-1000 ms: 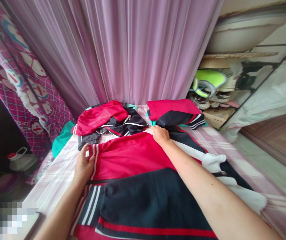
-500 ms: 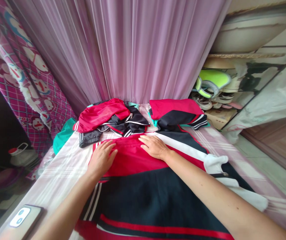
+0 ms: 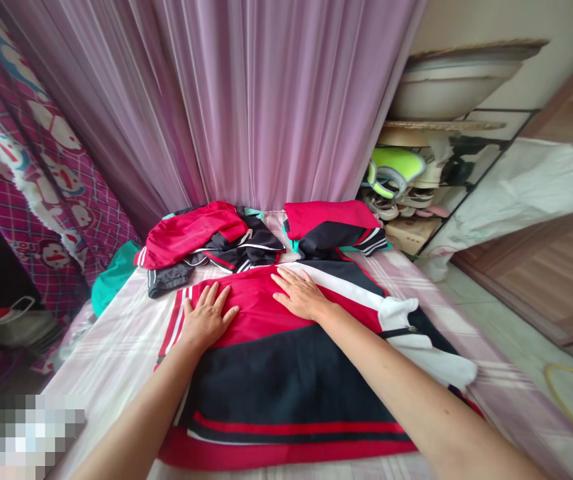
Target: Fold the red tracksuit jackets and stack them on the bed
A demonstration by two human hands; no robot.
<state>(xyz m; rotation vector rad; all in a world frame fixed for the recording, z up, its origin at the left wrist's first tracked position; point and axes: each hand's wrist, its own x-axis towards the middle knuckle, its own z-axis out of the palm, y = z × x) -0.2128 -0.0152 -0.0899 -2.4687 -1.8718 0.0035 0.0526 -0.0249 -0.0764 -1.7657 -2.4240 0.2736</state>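
A red, navy and white sports jacket lies spread on the striped pink sheet of a bed. My left hand rests flat on the jacket's red upper part, fingers spread. Beside it, my right hand also lies flat and open on the red cloth, near the white stripe. Neither hand holds anything. Behind them sit a crumpled pile of red and black clothes and a folded red and navy garment.
A lilac curtain hangs behind the bed, a patterned magenta curtain at left. Shelves with shoes and a basin stand at right. A teal cloth and a white jug lie left.
My left hand slid from the jacket's left edge onto the red cloth. My right hand drew back from the collar and flattened out. The view shifted slightly to the right.
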